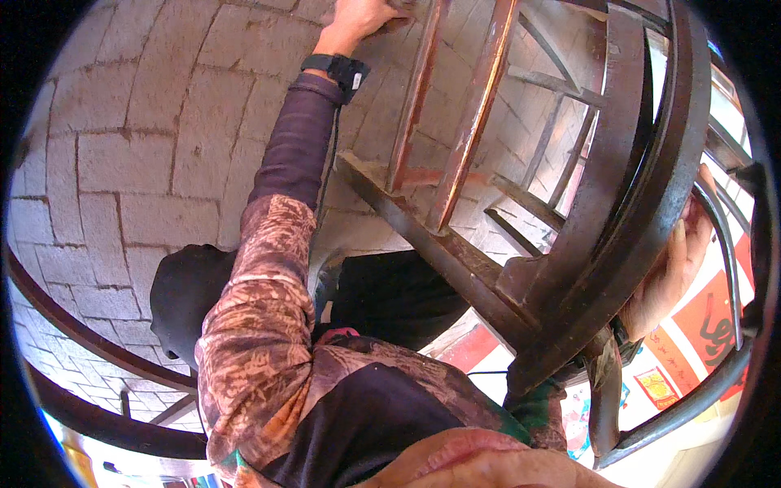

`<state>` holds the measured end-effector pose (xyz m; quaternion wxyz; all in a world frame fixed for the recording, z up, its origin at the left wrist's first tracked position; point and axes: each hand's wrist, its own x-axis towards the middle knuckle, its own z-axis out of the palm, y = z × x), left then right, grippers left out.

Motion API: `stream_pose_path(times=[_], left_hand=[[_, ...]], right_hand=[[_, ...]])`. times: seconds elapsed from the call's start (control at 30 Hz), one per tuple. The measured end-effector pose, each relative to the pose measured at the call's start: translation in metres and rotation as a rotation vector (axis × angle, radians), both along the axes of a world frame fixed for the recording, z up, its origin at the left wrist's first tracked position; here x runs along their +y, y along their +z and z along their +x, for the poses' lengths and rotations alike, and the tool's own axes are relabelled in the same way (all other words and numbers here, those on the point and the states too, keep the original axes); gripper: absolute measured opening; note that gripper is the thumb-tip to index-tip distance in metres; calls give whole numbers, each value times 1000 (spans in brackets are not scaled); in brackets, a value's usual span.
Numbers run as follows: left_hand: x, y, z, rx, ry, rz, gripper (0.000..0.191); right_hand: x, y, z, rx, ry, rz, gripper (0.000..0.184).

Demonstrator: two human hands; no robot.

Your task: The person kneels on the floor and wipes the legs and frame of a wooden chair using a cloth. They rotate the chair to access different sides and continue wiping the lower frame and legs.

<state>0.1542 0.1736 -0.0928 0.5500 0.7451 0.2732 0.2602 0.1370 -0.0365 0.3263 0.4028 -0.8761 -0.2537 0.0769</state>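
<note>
My left hand (357, 21), with a black band and device at the wrist, reaches to the top edge, left of a dark wooden furniture frame (616, 140). Its fingertips are near a worn reddish-brown slat (421, 91); whether they hold anything is hard to see. A second slat (476, 116) with a scuffed edge runs beside it into a lower rail (439, 244). At the right, my right hand (677, 268) lies behind the thick curved rail (665, 183) of the frame, partly hidden by it. The fingers are bent against the wood, and their grip is not clear.
Paving bricks (128, 161) cover the ground. Curved dark wooden rails (110, 433) stand at the lower left. Thin curved bars (689, 421) and red and orange printed sheets (701, 317) are at the right. My black-clothed leg (390, 293) is under the frame.
</note>
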Motion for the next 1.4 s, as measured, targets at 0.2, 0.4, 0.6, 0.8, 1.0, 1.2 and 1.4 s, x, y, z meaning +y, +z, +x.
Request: stream_pose_path(times=[0.2,0.4,0.6,0.8,1.0,1.2,1.4], left_hand=[[11,5,20,-75,23,-53,23],[-3,-22,5,230,84,-62,32],[-4,-19,23,165,50,-162,29],[-6,-70,32,320,175,27,21],[-24,-93,43,335,272,13,14],[-32,-84,-3,180,48,-542,26],[-48,-98,9,-360,117,-1458,24]], right_hand=[[1,2,0,-38,22,40,59],[-1,4,0,-78,19,-10,61],[-3,2,1,-42,57,80,60],[-3,0,4,-117,40,49,60],[-4,0,3,-57,32,84,61],[-2,3,3,-46,28,22,61],[-2,1,3,-53,22,64,59]])
